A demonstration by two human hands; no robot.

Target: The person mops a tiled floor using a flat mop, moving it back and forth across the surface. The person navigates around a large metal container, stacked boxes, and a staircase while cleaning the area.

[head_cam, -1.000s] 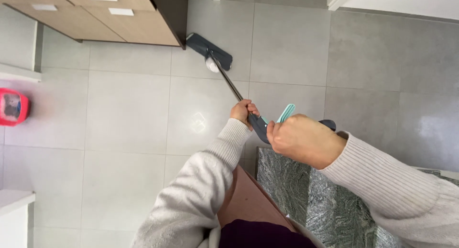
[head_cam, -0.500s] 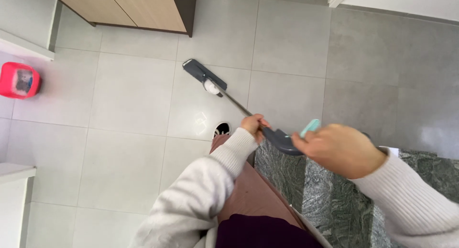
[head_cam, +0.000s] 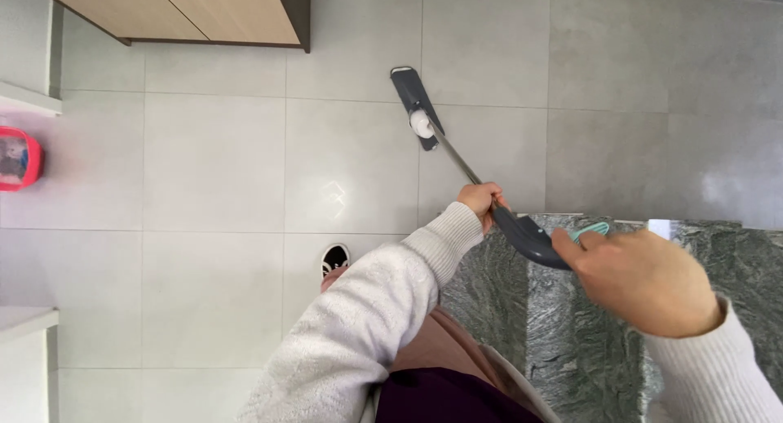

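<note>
Beside the counter's (head_cam: 571,325) edge, left hand (head_cam: 479,201) and right hand (head_cam: 644,280) both clamp the mop (head_cam: 457,150); keeping its head flat on the floor (head_cam: 212,170) likely suits this stroke.

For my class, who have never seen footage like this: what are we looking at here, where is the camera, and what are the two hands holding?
The camera sits on a person's head and looks straight down, so you see their own arms in pale knitted sleeves. There is no machine, only bare hands. The left hand grips the metal pole of a flat mop, lower down. The right hand holds the dark grey handle end, which has a turquoise part. The mop's dark flat head rests on the grey tiled floor. Nearby are a green-grey marbled stone counter, a wooden cabinet at the top, a red container at the left edge, and a shoe tip.
</note>
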